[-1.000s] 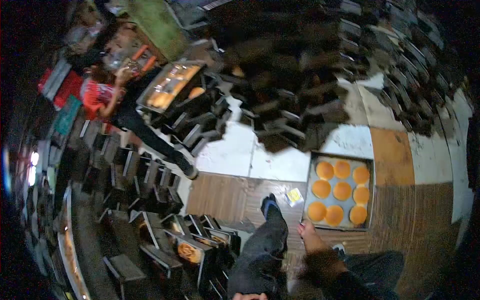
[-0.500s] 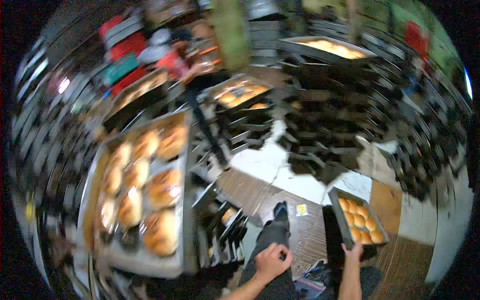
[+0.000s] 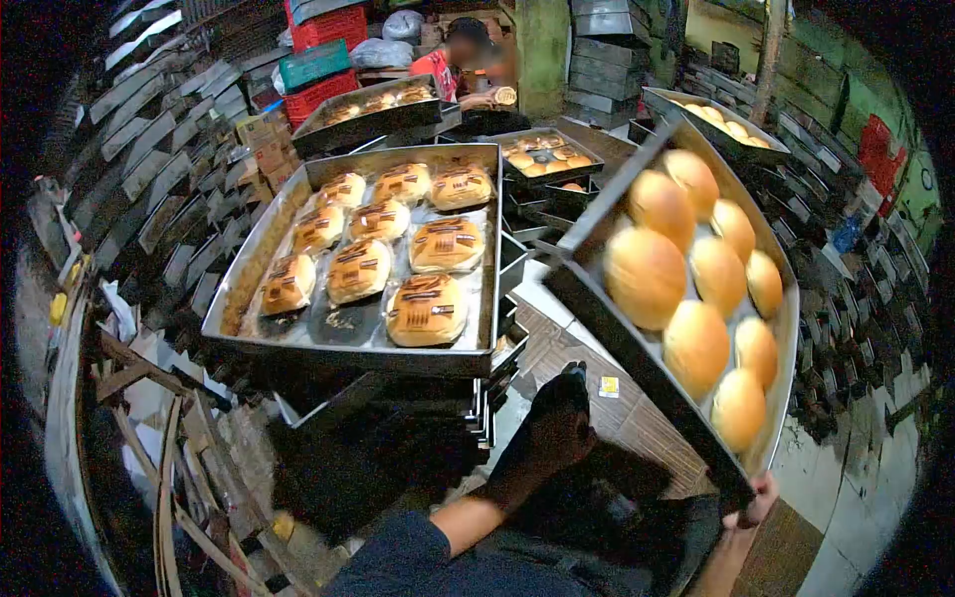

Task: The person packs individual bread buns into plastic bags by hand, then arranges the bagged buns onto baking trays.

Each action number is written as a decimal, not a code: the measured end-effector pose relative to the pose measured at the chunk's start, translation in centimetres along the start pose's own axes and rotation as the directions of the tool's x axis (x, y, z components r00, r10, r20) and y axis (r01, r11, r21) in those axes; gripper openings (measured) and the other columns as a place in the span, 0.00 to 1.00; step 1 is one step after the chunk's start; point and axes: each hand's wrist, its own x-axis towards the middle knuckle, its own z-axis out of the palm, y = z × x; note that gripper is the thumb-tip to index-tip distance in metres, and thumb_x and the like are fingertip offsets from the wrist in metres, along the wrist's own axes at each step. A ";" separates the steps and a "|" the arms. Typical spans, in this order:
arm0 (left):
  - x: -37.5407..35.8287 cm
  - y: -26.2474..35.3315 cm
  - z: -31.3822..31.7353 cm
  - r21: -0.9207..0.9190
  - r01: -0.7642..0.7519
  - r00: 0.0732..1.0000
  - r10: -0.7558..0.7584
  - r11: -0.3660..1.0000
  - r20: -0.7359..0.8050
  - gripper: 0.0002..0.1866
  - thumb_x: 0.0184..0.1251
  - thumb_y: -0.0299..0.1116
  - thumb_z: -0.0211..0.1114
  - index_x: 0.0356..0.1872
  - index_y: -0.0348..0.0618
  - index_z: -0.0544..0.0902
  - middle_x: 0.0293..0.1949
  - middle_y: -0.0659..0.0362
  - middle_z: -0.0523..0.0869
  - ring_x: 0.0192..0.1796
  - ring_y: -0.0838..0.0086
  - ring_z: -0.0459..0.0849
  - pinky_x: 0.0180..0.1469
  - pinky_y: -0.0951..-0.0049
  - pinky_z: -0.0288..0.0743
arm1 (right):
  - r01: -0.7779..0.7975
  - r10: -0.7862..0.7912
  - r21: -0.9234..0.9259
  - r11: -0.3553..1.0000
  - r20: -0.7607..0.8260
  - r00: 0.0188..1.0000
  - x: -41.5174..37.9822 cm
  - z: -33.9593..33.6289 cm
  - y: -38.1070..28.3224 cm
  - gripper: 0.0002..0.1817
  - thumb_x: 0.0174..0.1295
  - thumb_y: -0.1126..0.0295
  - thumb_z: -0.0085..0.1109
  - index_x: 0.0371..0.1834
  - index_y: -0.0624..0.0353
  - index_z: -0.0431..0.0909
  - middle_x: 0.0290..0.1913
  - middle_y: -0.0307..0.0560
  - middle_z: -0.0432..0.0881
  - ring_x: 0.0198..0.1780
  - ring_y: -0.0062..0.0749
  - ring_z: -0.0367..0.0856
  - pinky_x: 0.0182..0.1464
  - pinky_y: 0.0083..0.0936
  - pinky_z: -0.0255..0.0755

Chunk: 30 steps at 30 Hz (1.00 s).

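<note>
A metal tray of plain golden buns (image 3: 779, 398) hangs tilted at the right, close to the camera. My right hand (image 3: 753, 502) is closed on its lower near corner. My left hand (image 3: 565, 430) is in shadow left of this tray, above my leg; its fingers are too dark to make out. Left of centre lies a second tray (image 3: 348, 350) with several buns in clear, printed wrappers. It rests on a dark stack, and neither hand touches it.
Wrapped buns fill another tray (image 3: 373, 127) behind. Further trays (image 3: 587, 144) stand at centre back and at upper right (image 3: 771, 149). A person in red (image 3: 435, 70) handles a bun near crates (image 3: 328, 30). Wooden slats (image 3: 204, 488) lie lower left.
The tray of plain buns has come up from low at the right, tilted in my right hand. My left hand has moved up into shadow. The view has shifted and is sharper.
</note>
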 end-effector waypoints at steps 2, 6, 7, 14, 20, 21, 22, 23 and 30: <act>-0.2 0.0 0.6 -0.100 -0.014 0.996 0.005 0.995 -0.090 0.11 0.53 0.41 0.66 0.30 0.44 0.81 0.32 0.47 0.82 0.33 0.49 0.83 0.35 0.55 0.78 | 0.059 -0.054 -0.045 0.997 0.117 0.992 0.8 4.7 -1.6 0.11 0.51 0.62 0.55 0.33 0.56 0.70 0.32 0.40 0.74 0.33 0.31 0.74 0.35 0.25 0.68; 0.0 0.4 1.7 -0.169 -0.044 0.990 0.020 0.985 -0.142 0.10 0.52 0.37 0.67 0.27 0.42 0.79 0.28 0.48 0.79 0.30 0.50 0.81 0.32 0.55 0.75 | 0.134 -0.092 -0.085 0.987 0.387 0.918 2.2 15.6 -3.3 0.08 0.51 0.66 0.54 0.27 0.55 0.67 0.28 0.38 0.71 0.29 0.28 0.71 0.30 0.23 0.64; -0.1 0.5 1.6 -0.197 -0.073 0.981 0.035 0.978 -0.189 0.10 0.52 0.36 0.67 0.26 0.42 0.78 0.27 0.48 0.78 0.30 0.51 0.81 0.31 0.55 0.74 | 0.145 -0.091 -0.086 0.986 0.456 0.885 2.7 18.6 -3.4 0.07 0.51 0.67 0.54 0.25 0.54 0.66 0.27 0.38 0.70 0.28 0.27 0.70 0.28 0.23 0.63; -1.3 1.4 -4.3 -0.284 -0.192 0.906 0.058 0.939 -0.420 0.11 0.50 0.32 0.69 0.19 0.41 0.75 0.22 0.51 0.75 0.27 0.54 0.80 0.28 0.60 0.73 | 0.154 -0.001 -0.125 0.980 0.776 0.631 7.6 36.5 -1.8 0.13 0.50 0.74 0.54 0.14 0.52 0.60 0.18 0.34 0.64 0.20 0.21 0.64 0.20 0.21 0.56; 0.3 -0.4 -2.3 -0.305 -0.152 0.914 0.017 0.940 -0.406 0.09 0.52 0.33 0.65 0.21 0.42 0.75 0.25 0.50 0.76 0.29 0.53 0.80 0.31 0.57 0.73 | -0.187 0.275 -0.208 0.960 0.821 0.499 10.0 43.7 0.1 0.07 0.49 0.74 0.48 0.16 0.54 0.68 0.19 0.38 0.68 0.21 0.23 0.67 0.24 0.21 0.62; 0.6 -0.5 -1.8 -0.305 -0.150 0.917 0.016 0.940 -0.399 0.09 0.52 0.33 0.65 0.21 0.42 0.75 0.25 0.50 0.76 0.29 0.53 0.80 0.31 0.57 0.73 | -0.171 0.316 -0.265 0.949 0.818 0.481 10.5 44.0 0.9 0.06 0.50 0.72 0.50 0.17 0.55 0.69 0.20 0.39 0.70 0.22 0.25 0.69 0.25 0.21 0.64; 0.9 -0.3 -1.3 -0.279 -0.095 0.923 -0.021 0.956 -0.385 0.09 0.51 0.34 0.65 0.22 0.43 0.75 0.26 0.50 0.76 0.30 0.53 0.80 0.32 0.56 0.74 | -0.349 0.447 -0.304 0.887 0.753 0.483 10.7 43.6 1.4 0.08 0.53 0.65 0.55 0.22 0.56 0.76 0.23 0.41 0.75 0.26 0.28 0.74 0.28 0.23 0.67; 1.0 -0.5 -0.3 -0.253 -0.043 0.927 -0.056 0.967 -0.371 0.09 0.50 0.35 0.65 0.22 0.43 0.76 0.27 0.51 0.77 0.31 0.53 0.80 0.34 0.55 0.74 | -0.296 0.451 -0.347 0.890 0.771 0.450 10.6 43.5 1.4 0.15 0.56 0.56 0.58 0.36 0.56 0.81 0.32 0.42 0.79 0.31 0.28 0.76 0.31 0.25 0.71; -0.5 4.4 8.6 -0.170 -0.132 0.943 0.176 0.977 0.283 0.34 0.49 0.59 0.61 0.51 0.41 0.78 0.51 0.44 0.78 0.53 0.47 0.76 0.52 0.48 0.68 | 0.526 -0.246 -0.210 0.824 0.704 0.666 9.4 26.7 4.8 0.09 0.63 0.70 0.58 0.37 0.66 0.80 0.32 0.39 0.81 0.35 0.21 0.78 0.40 0.20 0.71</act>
